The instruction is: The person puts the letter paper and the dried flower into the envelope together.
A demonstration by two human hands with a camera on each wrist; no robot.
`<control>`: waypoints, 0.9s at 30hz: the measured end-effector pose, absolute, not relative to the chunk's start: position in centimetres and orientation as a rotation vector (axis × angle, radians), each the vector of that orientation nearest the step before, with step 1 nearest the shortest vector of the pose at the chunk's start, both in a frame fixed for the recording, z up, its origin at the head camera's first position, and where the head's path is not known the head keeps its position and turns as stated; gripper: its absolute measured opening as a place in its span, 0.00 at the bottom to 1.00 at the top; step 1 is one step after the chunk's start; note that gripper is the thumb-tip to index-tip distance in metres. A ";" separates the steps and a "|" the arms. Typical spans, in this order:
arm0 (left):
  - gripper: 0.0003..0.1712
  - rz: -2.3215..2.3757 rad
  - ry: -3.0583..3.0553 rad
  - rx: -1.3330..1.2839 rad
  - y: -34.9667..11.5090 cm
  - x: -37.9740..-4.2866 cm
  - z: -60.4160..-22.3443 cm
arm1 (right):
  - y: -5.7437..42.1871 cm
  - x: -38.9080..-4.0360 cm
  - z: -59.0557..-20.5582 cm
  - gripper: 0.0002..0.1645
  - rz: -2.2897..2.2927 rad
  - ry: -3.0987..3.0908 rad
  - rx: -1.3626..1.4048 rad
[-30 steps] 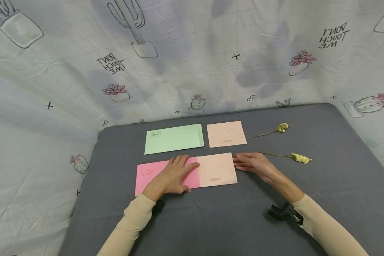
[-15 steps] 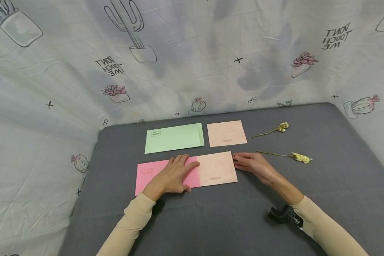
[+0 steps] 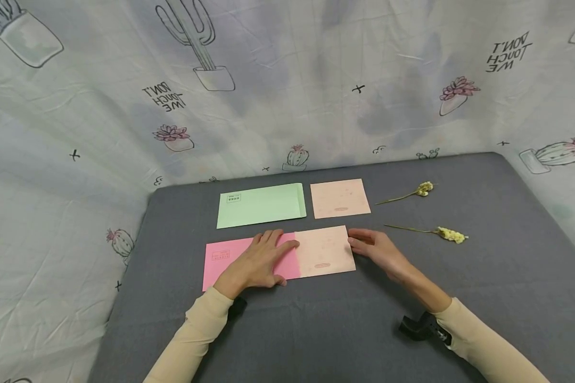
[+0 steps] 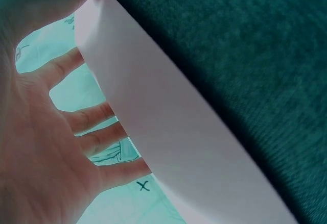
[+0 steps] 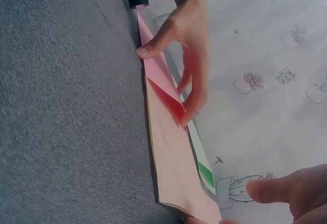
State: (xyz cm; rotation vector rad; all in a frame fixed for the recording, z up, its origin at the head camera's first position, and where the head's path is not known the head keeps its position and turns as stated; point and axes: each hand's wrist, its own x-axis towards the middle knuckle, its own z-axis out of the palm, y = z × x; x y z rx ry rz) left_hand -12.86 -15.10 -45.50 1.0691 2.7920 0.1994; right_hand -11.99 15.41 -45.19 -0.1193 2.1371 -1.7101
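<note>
In the head view, a pink envelope (image 3: 222, 259) lies on the table, and a peach card (image 3: 323, 252) reaches into its right-hand mouth. My left hand (image 3: 261, 260) spans the envelope, the thumb at its near edge and the other fingers at the far one. The right wrist view shows the mouth gaping over the card, with a darker pink inside (image 5: 168, 104). In the left wrist view the envelope (image 4: 153, 101) bulges up between thumb and fingers. My right hand (image 3: 380, 252) has its fingertips at the card's right end; its thumb (image 5: 271, 188) stands apart from the card.
Behind these lie a green envelope (image 3: 261, 206) and a second peach card (image 3: 340, 198). To the right are two dried yellow flower stems, one at the back (image 3: 424, 189) and one nearer (image 3: 450, 234). A printed curtain (image 3: 287, 85) hangs behind the grey table (image 3: 311, 335).
My right hand has turned slightly and its wrist has shifted a little to the left, its fingers staying at the card's end. The left hand and the envelope hold still.
</note>
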 end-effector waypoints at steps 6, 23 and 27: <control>0.49 0.200 2.790 1.060 -15.1 -12.9 -45.6 | 15.2 -11.8 -45.3 0.33 -1.738 2.096 -0.095; 0.48 0.216 2.797 1.069 -15.3 -12.8 -45.8 | 15.1 -12.2 -46.0 0.33 -1.898 1.769 -0.147; 0.49 0.207 2.806 1.075 -15.3 -12.8 -45.9 | 14.8 -12.4 -46.2 0.34 -1.895 1.729 -0.154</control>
